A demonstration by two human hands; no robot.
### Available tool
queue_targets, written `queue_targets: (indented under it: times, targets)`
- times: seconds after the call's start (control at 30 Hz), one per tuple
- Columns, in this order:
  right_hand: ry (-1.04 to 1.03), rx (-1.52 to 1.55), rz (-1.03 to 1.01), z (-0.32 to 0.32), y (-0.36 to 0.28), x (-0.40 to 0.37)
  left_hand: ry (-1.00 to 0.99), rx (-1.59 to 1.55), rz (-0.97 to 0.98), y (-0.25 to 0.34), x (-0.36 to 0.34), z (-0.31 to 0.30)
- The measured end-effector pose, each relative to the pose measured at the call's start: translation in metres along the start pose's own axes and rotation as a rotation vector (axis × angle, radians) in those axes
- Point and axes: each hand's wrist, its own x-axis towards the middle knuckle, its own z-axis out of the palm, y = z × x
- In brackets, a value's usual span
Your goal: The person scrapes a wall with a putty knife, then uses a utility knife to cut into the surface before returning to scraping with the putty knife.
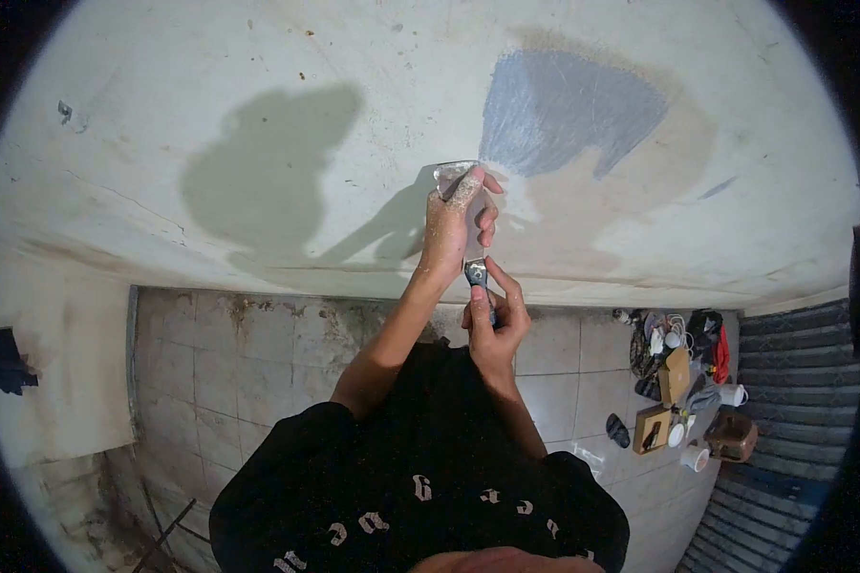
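Note:
A putty knife (475, 229) is held upright in front of the wall, its wide blade end at the top. Around the blade, my left hand (451, 224) is closed, the thumb near the wide edge and pale crumbs on the skin. Lower down, my right hand (495, 320) grips the dark handle. Just above and to the right of the blade is a grey-blue patch (569, 110) on the whitish wall (392, 76).
Tiled floor (554, 382) lies below the wall. At the right are cardboard boxes (652, 430), white tubs, a brown bin (732, 436), a dark slipper (618, 430) and a ribbed metal shutter (793, 382). Dark bars stand at the lower left.

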Motion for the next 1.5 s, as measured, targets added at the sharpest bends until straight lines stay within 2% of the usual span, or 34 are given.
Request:
queue_targets:
  times: [0.73, 0.83, 0.93, 1.07, 1.17, 1.27, 1.4, 1.47, 1.5]
  targets:
    - [-0.009, 0.059, 0.030, -0.005, 0.002, 0.005, 0.131, 0.034, 0.038, -0.003, -0.003, 0.006]
    - [-0.009, 0.035, -0.017, -0.002, 0.000, 0.006, 0.138, 0.033, 0.034, -0.003, -0.001, 0.006]
    - [-0.011, 0.036, 0.026, -0.003, 0.003, 0.005, 0.109, 0.055, 0.037, -0.001, -0.001, 0.004]
    - [-0.001, -0.048, -0.113, -0.003, 0.019, 0.006, 0.112, 0.073, 0.048, 0.002, -0.002, 0.006]
    - [0.005, -0.038, -0.119, -0.003, 0.015, 0.011, 0.114, 0.092, 0.090, 0.011, 0.000, 0.013]
    - [0.016, 0.028, -0.084, 0.006, -0.014, 0.026, 0.092, 0.075, 0.164, 0.037, 0.004, 0.028]
    - [0.023, 0.003, -0.187, 0.014, -0.013, 0.029, 0.099, 0.068, 0.152, 0.045, 0.004, 0.029]
    - [0.017, -0.019, -0.115, 0.013, -0.001, 0.019, 0.119, 0.082, 0.114, 0.029, 0.002, 0.017]
    - [0.006, -0.017, -0.017, 0.009, 0.002, 0.011, 0.118, 0.086, 0.093, 0.020, 0.001, 0.010]
